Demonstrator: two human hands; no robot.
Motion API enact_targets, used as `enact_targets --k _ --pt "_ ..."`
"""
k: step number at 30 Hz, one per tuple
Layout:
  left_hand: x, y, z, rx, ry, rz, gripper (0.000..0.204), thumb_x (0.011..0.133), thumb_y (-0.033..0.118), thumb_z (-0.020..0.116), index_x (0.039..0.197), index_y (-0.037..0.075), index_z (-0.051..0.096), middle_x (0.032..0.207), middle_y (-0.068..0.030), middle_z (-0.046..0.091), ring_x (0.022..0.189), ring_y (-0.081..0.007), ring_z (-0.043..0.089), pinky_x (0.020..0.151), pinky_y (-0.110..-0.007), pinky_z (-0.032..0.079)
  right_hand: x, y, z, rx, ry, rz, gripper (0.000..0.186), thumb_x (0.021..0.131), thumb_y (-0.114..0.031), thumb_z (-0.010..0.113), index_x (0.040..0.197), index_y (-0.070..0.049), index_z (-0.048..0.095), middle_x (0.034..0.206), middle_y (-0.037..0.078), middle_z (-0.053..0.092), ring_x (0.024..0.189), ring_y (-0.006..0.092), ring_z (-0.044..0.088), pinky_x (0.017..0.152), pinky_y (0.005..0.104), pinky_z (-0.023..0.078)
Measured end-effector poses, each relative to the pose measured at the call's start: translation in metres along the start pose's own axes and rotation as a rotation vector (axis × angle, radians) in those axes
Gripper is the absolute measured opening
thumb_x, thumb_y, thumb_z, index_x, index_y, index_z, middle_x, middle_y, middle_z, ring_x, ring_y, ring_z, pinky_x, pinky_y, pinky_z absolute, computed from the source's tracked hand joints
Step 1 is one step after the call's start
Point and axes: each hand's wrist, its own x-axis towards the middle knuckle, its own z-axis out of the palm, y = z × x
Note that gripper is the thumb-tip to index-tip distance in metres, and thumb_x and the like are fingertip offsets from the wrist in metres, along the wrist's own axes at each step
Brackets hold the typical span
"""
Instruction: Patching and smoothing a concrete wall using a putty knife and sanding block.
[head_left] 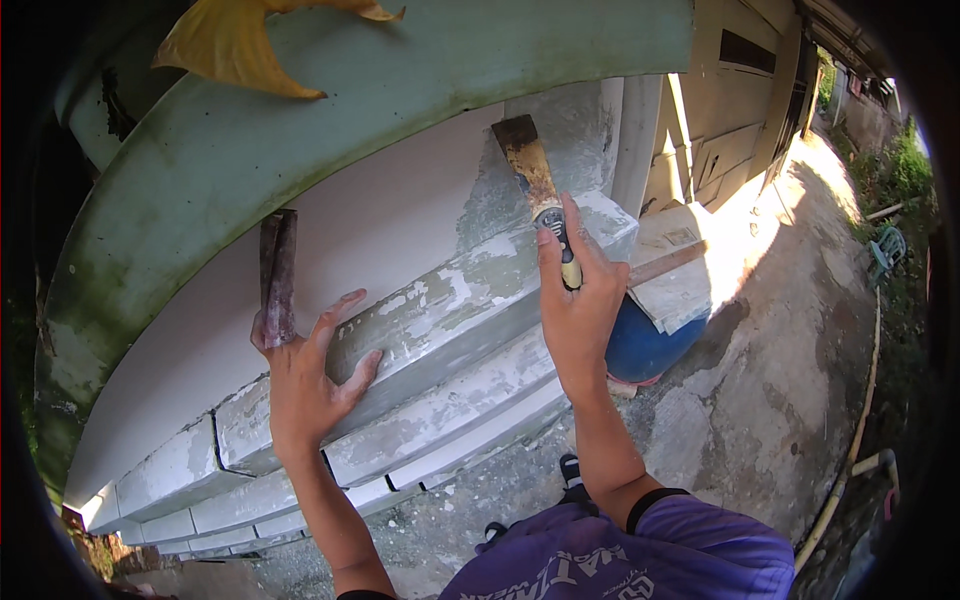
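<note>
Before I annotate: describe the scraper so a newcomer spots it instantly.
Find the pale-green curved panel across the top, then the patchy whitish ledge below. At the ledge's right end, the right grip holds the scraper, blade toward the panel. Its yellow, rust-stained blade sets it apart from the dark strip at the left grip.

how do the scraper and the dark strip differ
The scraper has a rusty, yellowish blade; the dark strip is purplish-brown. The scraper is in the right hand, the dark strip in the left hand. The scraper tilts left toward its tip; the dark strip stands nearly upright in view. Both point away from the person.
</note>
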Motion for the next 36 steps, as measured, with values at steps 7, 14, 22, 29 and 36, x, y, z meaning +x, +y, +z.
enact_targets --k 7,14,22,29,36 --pt "0.001 0.000 -0.004 -0.092 -0.006 0.024 0.060 0.079 0.036 0.075 0.135 0.025 0.059 0.087 -0.0157 0.067 0.105 -0.0353 0.057 0.112 -0.053 0.022 0.003 0.002 0.004 0.011 0.007 0.039 0.040 0.098 -0.023 0.065 0.135 -0.010 0.064 0.090 0.010 0.074 0.075 0.0169 0.059 0.079 0.0311 0.032" --pt "0.001 0.005 -0.008 -0.082 -0.129 -0.095 0.064 0.078 0.033 0.078 0.138 0.027 0.058 0.113 -0.0157 0.065 0.103 -0.0357 0.053 0.105 -0.045 0.036 0.001 0.005 0.002 -0.027 0.001 0.059 0.036 0.099 -0.027 0.064 0.131 -0.012 0.068 0.097 0.013 0.075 0.067 0.0201 0.051 0.077 0.0313 0.035" --pt "0.001 0.005 -0.006 -0.067 -0.075 -0.001 0.064 0.077 0.033 0.078 0.138 0.027 0.058 0.110 -0.0159 0.064 0.102 -0.0348 0.052 0.103 -0.044 0.038 0.001 0.015 0.007 0.022 0.065 0.027 0.035 0.099 -0.029 0.065 0.129 -0.012 0.069 0.100 0.016 0.074 0.064 0.0225 0.048 0.078 0.0313 0.036" --pt "0.000 0.001 -0.005 -0.073 -0.100 -0.050 0.063 0.077 0.032 0.077 0.137 0.026 0.059 0.106 -0.0146 0.066 0.097 -0.0335 0.054 0.101 -0.042 0.039 0.005 0.008 -0.001 -0.034 -0.035 0.071 0.035 0.098 -0.028 0.065 0.128 -0.010 0.069 0.101 0.016 0.074 0.069 0.0208 0.061 0.079 0.0311 0.035" --pt "0.003 0.000 -0.002 -0.128 -0.032 -0.016 0.059 0.079 0.034 0.075 0.135 0.023 0.060 0.069 -0.0135 0.060 0.095 -0.0339 0.058 0.111 -0.052 0.022 0.008 0.014 -0.002 0.081 0.006 0.017 0.035 0.098 -0.027 0.065 0.127 -0.009 0.069 0.094 0.016 0.074 0.067 0.0238 0.058 0.077 0.0319 0.036"
